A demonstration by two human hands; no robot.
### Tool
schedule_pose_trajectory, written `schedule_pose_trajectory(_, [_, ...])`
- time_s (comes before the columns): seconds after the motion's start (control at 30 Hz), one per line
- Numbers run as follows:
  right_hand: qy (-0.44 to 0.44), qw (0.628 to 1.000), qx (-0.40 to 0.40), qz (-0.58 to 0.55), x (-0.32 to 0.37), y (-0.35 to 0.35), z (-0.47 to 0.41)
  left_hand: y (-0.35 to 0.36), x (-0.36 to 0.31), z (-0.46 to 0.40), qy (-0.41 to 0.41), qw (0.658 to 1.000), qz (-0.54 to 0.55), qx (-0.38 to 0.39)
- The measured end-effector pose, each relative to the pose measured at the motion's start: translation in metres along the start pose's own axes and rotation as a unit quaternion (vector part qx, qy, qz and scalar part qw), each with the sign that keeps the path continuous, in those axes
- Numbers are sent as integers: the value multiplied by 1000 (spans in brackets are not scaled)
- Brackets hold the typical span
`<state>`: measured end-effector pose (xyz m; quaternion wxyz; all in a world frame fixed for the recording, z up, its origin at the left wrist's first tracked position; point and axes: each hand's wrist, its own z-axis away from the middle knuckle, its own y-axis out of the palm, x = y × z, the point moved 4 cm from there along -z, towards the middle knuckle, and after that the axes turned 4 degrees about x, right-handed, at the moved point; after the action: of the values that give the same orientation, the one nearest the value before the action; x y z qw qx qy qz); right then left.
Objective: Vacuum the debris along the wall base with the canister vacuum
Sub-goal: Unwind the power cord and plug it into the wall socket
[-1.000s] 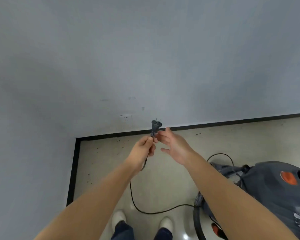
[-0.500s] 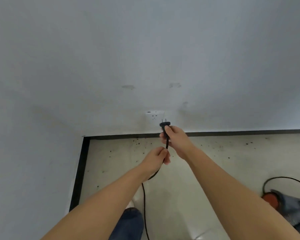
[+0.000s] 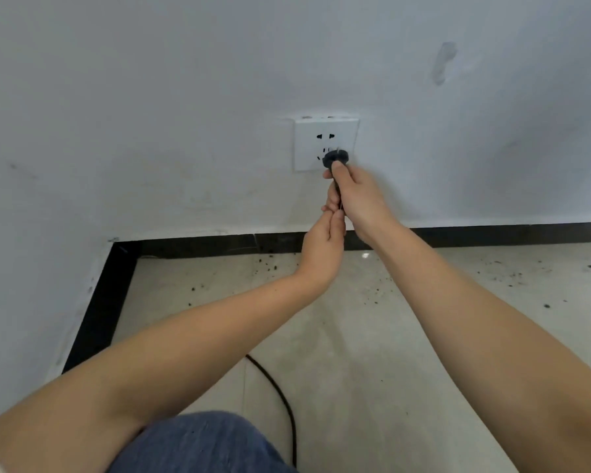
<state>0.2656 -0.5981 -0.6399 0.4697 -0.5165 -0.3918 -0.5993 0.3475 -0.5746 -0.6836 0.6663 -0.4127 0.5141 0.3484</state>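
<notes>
My right hand (image 3: 357, 199) grips the black plug (image 3: 336, 157) and holds its prongs right at the lower holes of the white wall socket (image 3: 307, 145). Just below it, my left hand (image 3: 323, 247) pinches the black power cord, which reappears lower on the floor as the cord (image 3: 280, 397). Dark debris (image 3: 270, 266) is scattered on the pale floor tiles along the black skirting (image 3: 492, 233). The canister vacuum is out of view.
A room corner lies to the left, where the black skirting (image 3: 96, 308) runs toward me. More debris (image 3: 512, 278) speckles the floor on the right. My knee in blue jeans (image 3: 202, 445) is at the bottom of the view.
I have crouched closer to the wall. My right hand carried the plug up to the socket, my left hand followed along the cord, and the vacuum left the view.
</notes>
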Motion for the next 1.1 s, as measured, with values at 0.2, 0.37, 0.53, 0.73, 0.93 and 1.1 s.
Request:
schedule_pose_trajectory(0.2, [42,999,5,1,12,13,0,-12,-6,3,-35,999,22,-9])
schedule_pose_trajectory(0.37, [16,997,-27,-68,3,17,-4,-13,-2,-5,2,999,41,-5])
schedule_pose_trajectory(0.53, [25,996,-8,-86,11,16,-5,-13,-11,-4,5,999,44,12])
schedule_pose_trajectory(0.73, [50,993,-17,-106,17,22,-9,-16,-12,-8,21,997,79,7])
schedule_pose_trajectory(0.93, [117,978,-44,-167,29,25,-17,-19,-19,-7,47,993,104,-15])
schedule_pose_trajectory(1.1, [124,977,-53,-162,30,21,-25,-19,-20,-13,61,995,76,-34])
